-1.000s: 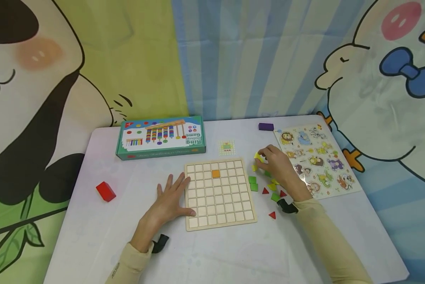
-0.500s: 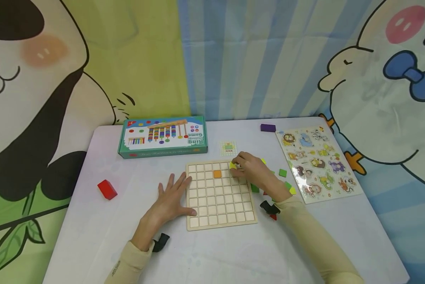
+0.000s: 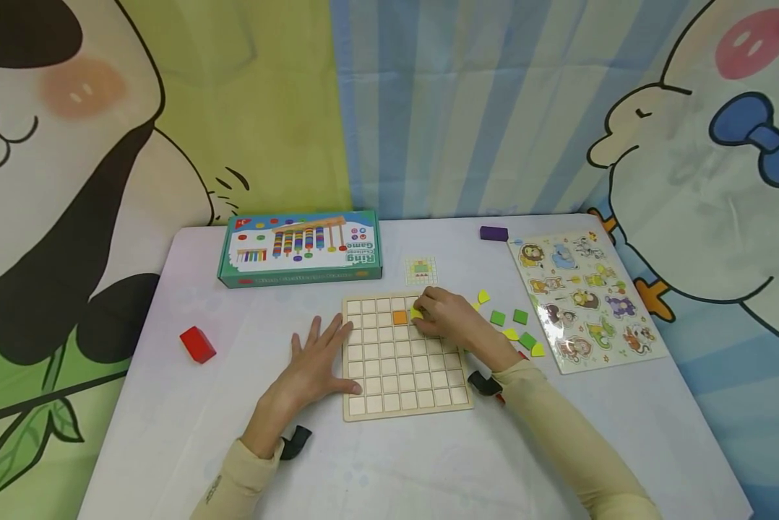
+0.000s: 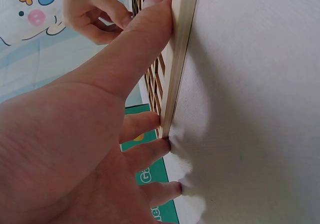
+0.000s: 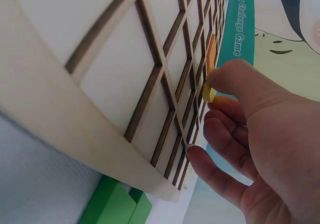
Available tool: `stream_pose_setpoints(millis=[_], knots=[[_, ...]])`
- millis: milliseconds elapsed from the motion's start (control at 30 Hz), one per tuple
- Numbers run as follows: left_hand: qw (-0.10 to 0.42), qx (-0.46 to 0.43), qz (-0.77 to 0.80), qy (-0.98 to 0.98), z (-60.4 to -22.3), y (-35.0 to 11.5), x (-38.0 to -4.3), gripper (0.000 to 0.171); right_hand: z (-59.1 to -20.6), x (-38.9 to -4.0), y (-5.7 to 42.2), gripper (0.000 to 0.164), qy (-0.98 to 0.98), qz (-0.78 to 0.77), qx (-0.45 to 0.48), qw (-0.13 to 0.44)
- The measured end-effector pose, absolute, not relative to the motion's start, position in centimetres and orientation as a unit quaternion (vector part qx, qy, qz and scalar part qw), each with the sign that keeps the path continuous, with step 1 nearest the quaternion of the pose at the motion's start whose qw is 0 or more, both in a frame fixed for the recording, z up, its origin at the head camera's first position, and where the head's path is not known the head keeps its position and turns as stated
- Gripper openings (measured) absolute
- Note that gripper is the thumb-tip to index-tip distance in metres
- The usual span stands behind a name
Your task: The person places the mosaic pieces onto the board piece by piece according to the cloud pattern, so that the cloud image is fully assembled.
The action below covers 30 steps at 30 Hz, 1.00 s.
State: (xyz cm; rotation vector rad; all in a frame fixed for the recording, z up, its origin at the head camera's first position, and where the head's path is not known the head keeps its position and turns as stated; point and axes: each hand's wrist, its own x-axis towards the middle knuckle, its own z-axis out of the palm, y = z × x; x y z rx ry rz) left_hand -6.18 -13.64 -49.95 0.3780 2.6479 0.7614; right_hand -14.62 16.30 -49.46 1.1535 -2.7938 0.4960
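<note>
Hanging behind the white table (image 3: 428,469) and gridded board (image 3: 387,367): cartoon-printed curtains (image 3: 285,123).

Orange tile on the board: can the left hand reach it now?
Probably yes: only empty cells lie between the left hand and the orange tile, though the right hand, pinching a yellow piece, is close by.

A cartoon-printed cloth backdrop (image 3: 428,108), yellow-green and striped blue, hangs behind a white table (image 3: 389,469).
</note>
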Motion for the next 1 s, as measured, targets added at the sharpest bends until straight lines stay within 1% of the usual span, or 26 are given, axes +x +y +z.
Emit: stream_pose_setpoints(millis=[233,533,1000], knots=[[0.181,0.130,0.267,0.938,-50.04,-13.58,-6.19,0.120,-49.81,-14.58,16.17,0.021,-0.908,0.149,0.389,0.047],[0.173,0.135,0.270,0.937,-50.33,-13.60,-6.20,0.121,-49.95,-14.50,16.09,0.023,-0.908,0.148,0.391,0.039],[0.177,0.132,0.272,0.937,-50.17,-13.53,-6.22,0.121,-49.64,-14.40,16.33,0.022,-0.910,0.166,0.380,0.024]])
